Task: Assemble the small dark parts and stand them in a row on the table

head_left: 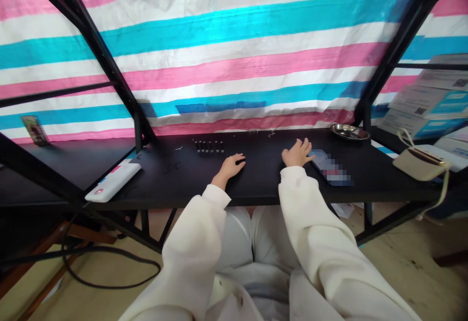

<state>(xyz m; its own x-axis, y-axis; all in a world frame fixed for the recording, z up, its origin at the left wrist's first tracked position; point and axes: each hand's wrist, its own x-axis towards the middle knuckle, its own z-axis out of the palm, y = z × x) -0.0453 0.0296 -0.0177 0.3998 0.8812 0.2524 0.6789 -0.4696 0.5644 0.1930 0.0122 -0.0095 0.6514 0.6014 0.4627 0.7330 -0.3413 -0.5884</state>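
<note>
Your left hand (231,166) rests loosely curled on the black table (190,179), holding nothing, near the middle. Your right hand (298,153) lies open, fingers spread, just beside a phone (329,166). A row of small black pegs (209,146) stands near the back edge. A metal dish (349,131) sits at the back right corner.

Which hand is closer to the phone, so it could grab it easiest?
The right hand. Its fingers reach the top edge of the phone, which lies flat on the table just to its right. The left hand rests farther left, with the right hand between it and the phone.
</note>
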